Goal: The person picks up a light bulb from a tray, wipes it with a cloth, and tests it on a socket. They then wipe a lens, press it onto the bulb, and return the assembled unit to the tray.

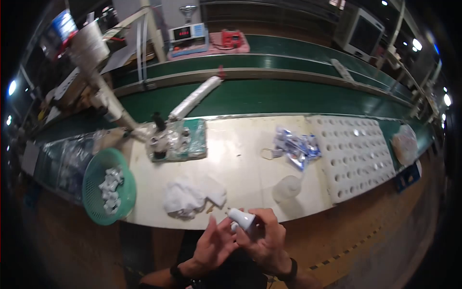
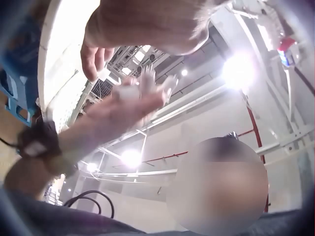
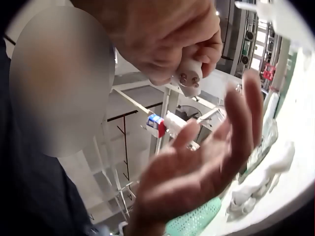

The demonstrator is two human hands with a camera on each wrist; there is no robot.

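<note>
A glossy white bell-shaped part (image 1: 243, 219) is held in the fingers of my right hand (image 1: 268, 241), over the near table edge. Its narrow end tilts to the upper left in the head view. In the right wrist view, one end of the white part (image 3: 189, 78) shows round metallic spots. My left hand (image 1: 211, 246) is just left of it, palm up with fingers loosely extended. That left hand (image 3: 197, 172) lies below the part in the right wrist view, blurred, with nothing gripped.
A green basket (image 1: 90, 192) with several white parts stands left. On the table (image 1: 240, 178) lie white cloths (image 1: 183, 198), a translucent round piece (image 1: 287, 188), blue-and-clear packets (image 1: 298, 147) and a white tray with holes (image 1: 353, 159). A bench fixture (image 1: 161, 142) stands back left.
</note>
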